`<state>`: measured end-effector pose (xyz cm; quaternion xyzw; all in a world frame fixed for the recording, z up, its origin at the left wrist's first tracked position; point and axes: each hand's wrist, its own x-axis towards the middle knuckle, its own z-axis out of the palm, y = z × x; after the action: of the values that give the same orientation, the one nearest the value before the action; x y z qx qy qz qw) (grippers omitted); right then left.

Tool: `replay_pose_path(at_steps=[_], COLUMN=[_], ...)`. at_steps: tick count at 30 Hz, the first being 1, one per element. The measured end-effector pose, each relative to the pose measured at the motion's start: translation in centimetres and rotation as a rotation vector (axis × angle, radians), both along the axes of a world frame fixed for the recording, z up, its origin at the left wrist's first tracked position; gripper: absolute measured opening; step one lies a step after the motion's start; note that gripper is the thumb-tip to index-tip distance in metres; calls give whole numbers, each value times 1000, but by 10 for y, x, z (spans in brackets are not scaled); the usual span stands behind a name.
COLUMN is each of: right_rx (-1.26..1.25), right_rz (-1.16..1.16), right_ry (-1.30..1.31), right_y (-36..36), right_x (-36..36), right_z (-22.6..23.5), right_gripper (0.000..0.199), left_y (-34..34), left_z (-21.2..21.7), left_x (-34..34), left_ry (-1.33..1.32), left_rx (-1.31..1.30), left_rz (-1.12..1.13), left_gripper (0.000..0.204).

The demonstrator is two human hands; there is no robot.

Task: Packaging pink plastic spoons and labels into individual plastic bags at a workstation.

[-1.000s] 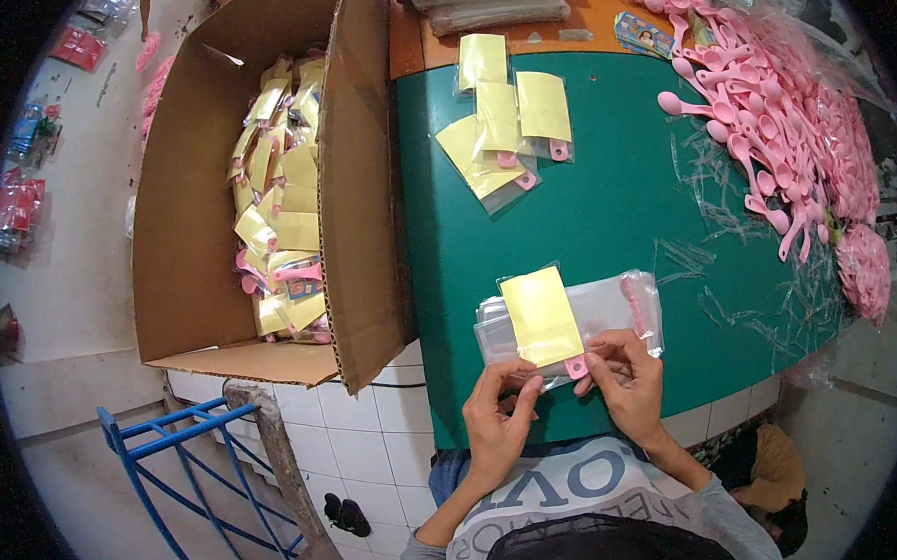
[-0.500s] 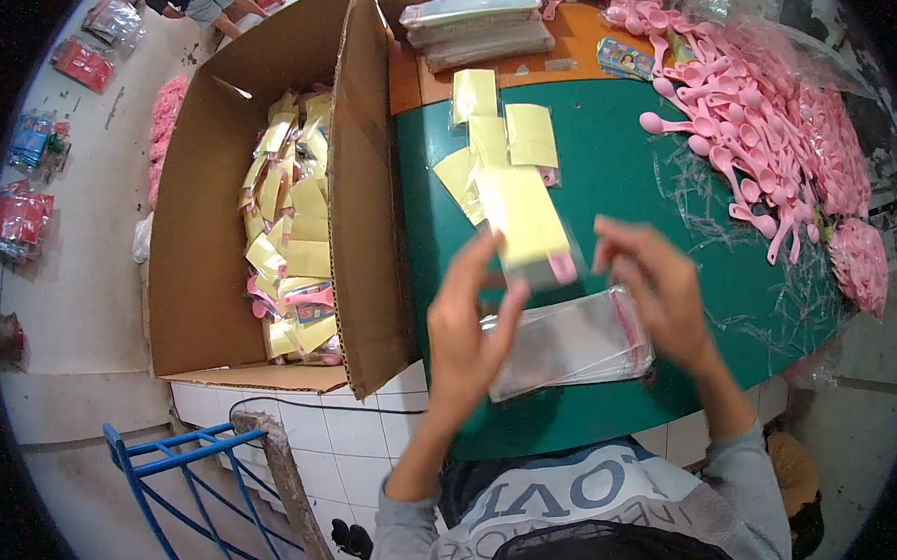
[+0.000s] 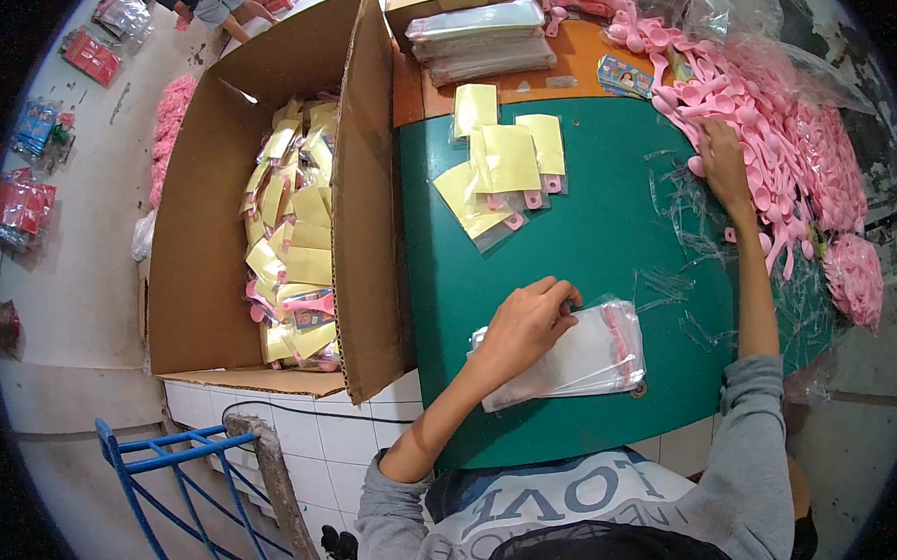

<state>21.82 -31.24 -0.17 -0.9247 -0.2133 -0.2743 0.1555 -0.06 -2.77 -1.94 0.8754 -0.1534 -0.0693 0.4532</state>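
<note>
My left hand [image 3: 530, 323] is closed in a pinch over the upper edge of a stack of clear plastic bags [image 3: 577, 359]. Whether a bag is between its fingertips is too small to tell. Far to the right, my right hand [image 3: 726, 168] reaches into the left side of a big heap of pink plastic spoons [image 3: 751, 107]. Its fingers curl down among them, so what they grip is hidden. Several flat packets with yellow cards [image 3: 510, 157] lie overlapping beyond my left hand, pink handle ends poking out below the cards.
To the left stands a tall open cardboard box [image 3: 236, 219] holding many yellow-card packets. More clear bags [image 3: 478, 43] are stacked at the table's back, near small printed cards [image 3: 624, 75]. Thin plastic scraps [image 3: 676, 210] litter the green table [image 3: 607, 243]. A blue metal rack [image 3: 181, 457] stands lower left.
The yellow-card packet between my hands now lies on the other packets. My right hand has moved far right to the spoons; my left has come down over the bag stack.
</note>
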Motion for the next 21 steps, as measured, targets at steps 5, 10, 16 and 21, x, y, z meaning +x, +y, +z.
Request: replay_pose_path(at_steps=[5, 10, 16, 21], right_rx=[374, 632, 367, 455], right_rz=[105, 172, 216, 145], right_ry=[286, 518, 622, 657], right_y=[44, 61, 62, 61], right_x=[-89, -166, -194, -199], right_z=[40, 56, 66, 68], right_gripper=[23, 16, 9, 8], left_y=[-1, -2, 3, 6], left_z=[-1, -1, 4, -4], left_x=[-4, 1, 2, 1], left_ry=[-248, -134, -48, 374], left_rx=[94, -60, -199, -832], left_rz=[51, 11, 31, 58], left_gripper=[20, 18, 13, 18])
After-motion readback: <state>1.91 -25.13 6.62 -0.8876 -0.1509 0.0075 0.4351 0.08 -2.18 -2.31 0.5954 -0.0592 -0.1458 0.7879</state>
